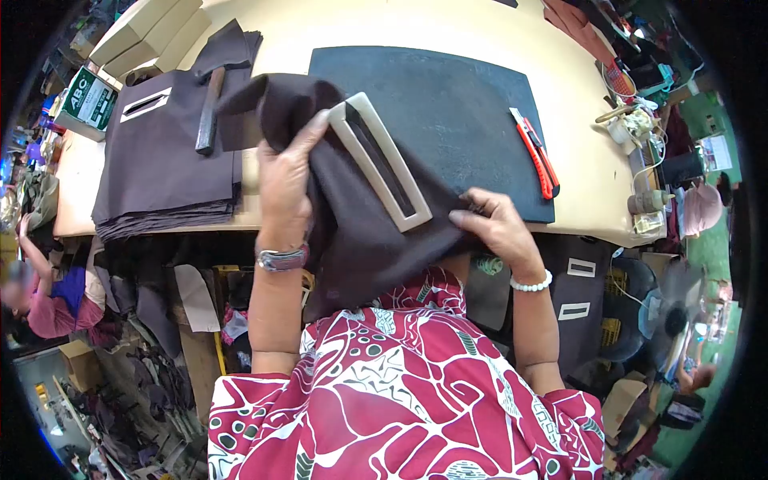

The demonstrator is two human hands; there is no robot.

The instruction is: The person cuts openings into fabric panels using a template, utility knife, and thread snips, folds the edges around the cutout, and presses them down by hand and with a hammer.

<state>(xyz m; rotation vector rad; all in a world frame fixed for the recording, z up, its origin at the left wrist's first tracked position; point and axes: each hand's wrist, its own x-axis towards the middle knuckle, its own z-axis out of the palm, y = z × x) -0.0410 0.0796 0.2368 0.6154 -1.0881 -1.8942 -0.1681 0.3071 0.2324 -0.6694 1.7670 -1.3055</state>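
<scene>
My left hand (pixel 286 178) is closed on the upper left part of a dark brown fabric piece (pixel 344 240), its thumb near the top of a pale rectangular frame (pixel 380 160) with a dark slot. My right hand (pixel 498 226) pinches the fabric's right edge. The piece hangs tilted over the table's front edge and partly over a dark cutting mat (pixel 440 104). On the mat's right side lies a red utility knife (pixel 538 156). Left of my left hand, a hammer (pixel 210 112) rests on a stack of dark fabric pieces (pixel 168 172), the top one with a similar pale frame.
A green and white box (pixel 86 104) and beige cartons (pixel 148 36) stand at the table's left. Bottles and cords (pixel 644 200) crowd its right edge. Framed fabric pieces (pixel 576 300) hang below the table at right. Another person (pixel 68 292) is at the far left.
</scene>
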